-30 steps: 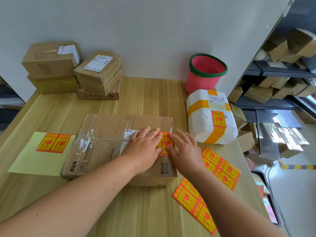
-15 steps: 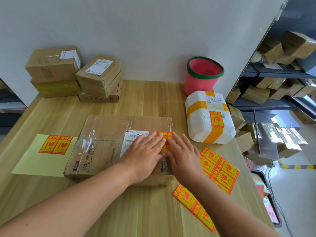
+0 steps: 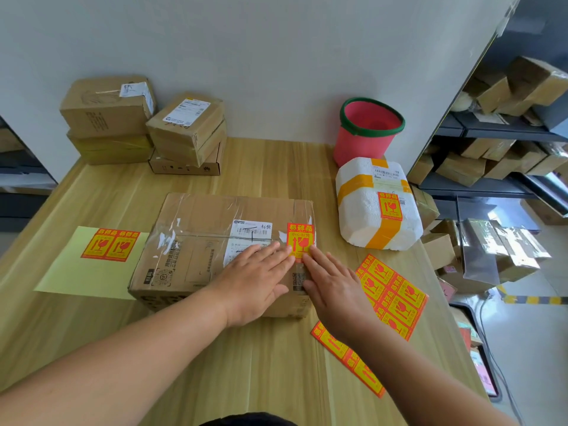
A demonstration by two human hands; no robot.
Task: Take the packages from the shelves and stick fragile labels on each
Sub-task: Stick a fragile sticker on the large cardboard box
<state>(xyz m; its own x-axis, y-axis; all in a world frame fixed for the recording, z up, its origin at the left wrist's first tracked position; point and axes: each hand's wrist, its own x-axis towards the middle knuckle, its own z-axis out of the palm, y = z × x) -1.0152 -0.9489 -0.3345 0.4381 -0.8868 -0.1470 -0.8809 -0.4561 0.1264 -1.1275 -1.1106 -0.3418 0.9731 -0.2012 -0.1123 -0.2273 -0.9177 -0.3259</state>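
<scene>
I see both arms reaching out over the wooden table (image 3: 246, 370). A strip of labels (image 3: 347, 359) lies partly under the right forearm. A fuller sheet of fragile labels (image 3: 396, 298), red on yellow, lies just to the right of the right hand (image 3: 333, 290). That hand lies flat with its fingers straight and gripping nothing, reaching onto the near right part of the cardboard box (image 3: 209, 235). The left hand (image 3: 255, 281) lies beside it, flat on the box top, fingers straight and close together, also holding nothing. The fingertips of both hands touch the lower edge of the fragile label (image 3: 299, 239), which sits on the box top just beyond them, right of the white shipping label (image 3: 252, 230). Left of the left hand, a pale yellow backing sheet (image 3: 86, 272) carrying two labels lies against the box's left side. Beyond the right hand and to its right stands a white foam package (image 3: 359, 216), bound in orange tape and bearing its own red-and-yellow label. Behind it is a red bucket (image 3: 365, 133) with a green rim. Far beyond the left hand, stacked boxes (image 3: 107, 118) stand against the wall (image 3: 276, 56). Far right of the right hand, dark shelves (image 3: 498, 130) hold more packages.
</scene>
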